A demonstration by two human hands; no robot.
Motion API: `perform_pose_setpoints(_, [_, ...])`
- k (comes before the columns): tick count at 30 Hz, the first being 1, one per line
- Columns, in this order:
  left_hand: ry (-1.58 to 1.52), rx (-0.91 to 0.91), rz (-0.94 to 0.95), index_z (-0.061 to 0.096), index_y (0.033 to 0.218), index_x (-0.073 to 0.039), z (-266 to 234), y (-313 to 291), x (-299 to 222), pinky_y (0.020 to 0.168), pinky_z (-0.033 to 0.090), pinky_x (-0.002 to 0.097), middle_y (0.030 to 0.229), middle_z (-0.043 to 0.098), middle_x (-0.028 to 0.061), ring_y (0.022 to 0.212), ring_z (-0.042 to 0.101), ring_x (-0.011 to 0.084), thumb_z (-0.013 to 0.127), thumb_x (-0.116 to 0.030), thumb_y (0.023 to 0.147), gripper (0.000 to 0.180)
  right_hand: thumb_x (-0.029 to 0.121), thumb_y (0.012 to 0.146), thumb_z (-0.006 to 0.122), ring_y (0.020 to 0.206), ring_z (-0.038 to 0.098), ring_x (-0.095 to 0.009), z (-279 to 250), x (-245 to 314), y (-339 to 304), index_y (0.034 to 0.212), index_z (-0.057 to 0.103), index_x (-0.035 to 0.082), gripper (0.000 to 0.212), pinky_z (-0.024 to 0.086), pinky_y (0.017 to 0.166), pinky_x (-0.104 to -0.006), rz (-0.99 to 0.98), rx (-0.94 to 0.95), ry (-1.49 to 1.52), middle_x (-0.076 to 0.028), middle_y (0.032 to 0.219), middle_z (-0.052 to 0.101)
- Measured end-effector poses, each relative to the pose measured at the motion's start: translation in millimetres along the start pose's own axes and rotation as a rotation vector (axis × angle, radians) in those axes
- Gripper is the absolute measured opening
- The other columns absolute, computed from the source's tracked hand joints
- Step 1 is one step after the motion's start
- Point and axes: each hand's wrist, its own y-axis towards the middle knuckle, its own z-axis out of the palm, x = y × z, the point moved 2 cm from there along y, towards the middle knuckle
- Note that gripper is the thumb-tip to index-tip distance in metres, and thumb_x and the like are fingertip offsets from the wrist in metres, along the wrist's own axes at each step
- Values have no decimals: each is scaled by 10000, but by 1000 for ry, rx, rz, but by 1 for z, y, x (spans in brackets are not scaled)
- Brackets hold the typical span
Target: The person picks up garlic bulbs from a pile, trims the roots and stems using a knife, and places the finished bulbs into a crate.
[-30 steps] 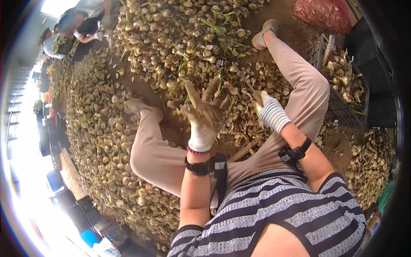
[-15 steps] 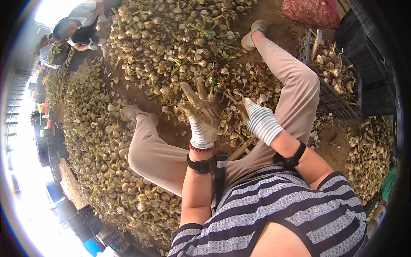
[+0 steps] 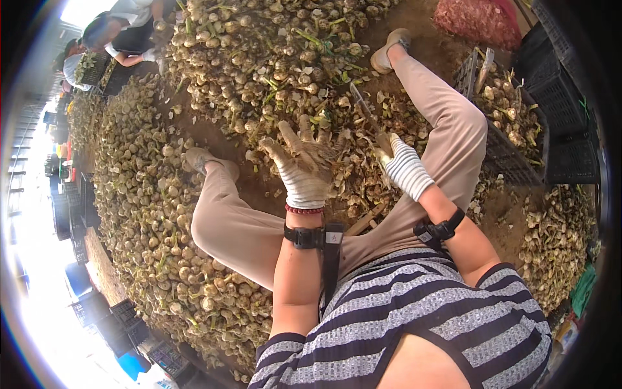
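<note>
Over the garlic [image 3: 253, 71], left hand [image 3: 304, 165] with fingers [image 3: 290, 137] wide apart

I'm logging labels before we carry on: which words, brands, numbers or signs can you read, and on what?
None can be read.
Pale patch on the black strap by the left wrist: a small dark mark, too small to read.
Bladed tool in the right hand: no lettering can be made out.
Pink-red sack: no lettering can be made out.
</note>
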Motion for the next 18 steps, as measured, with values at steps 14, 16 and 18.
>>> perform_pose_setpoints(14, [642, 99, -536, 233, 1449, -5, 6, 35, 75, 1125, 128, 385, 1516, 220, 145, 1389, 209, 249, 331, -817, 777, 1059, 226, 868, 584, 749, 613, -265, 3, -20, -21, 1155, 494, -24, 392, 501, 669, -354, 33, 159, 321, -178, 861, 610])
perform_pose_setpoints(16, [653, 0, -536, 279, 1442, -32, 8, 50, 68, 1046, 281, 401, 1492, 271, 150, 1309, 326, 245, 331, -829, 766, 1047, 232, 872, 571, 698, 600, -240, -12, -3, -37, 1171, 482, -24, 403, 499, 622, -359, 140, 314, 453, -174, 837, 604])
perform_pose_setpoints(18, [658, 40, -454, 280, 1442, -49, -12, 70, 71, 892, 412, 435, 1427, 347, 174, 1246, 388, 279, 320, -873, 717, 1098, 236, 875, 574, 629, 581, -211, -13, -14, -50, 1180, 471, -15, 409, 489, 560, -344, 240, 434, 440, -159, 817, 597])
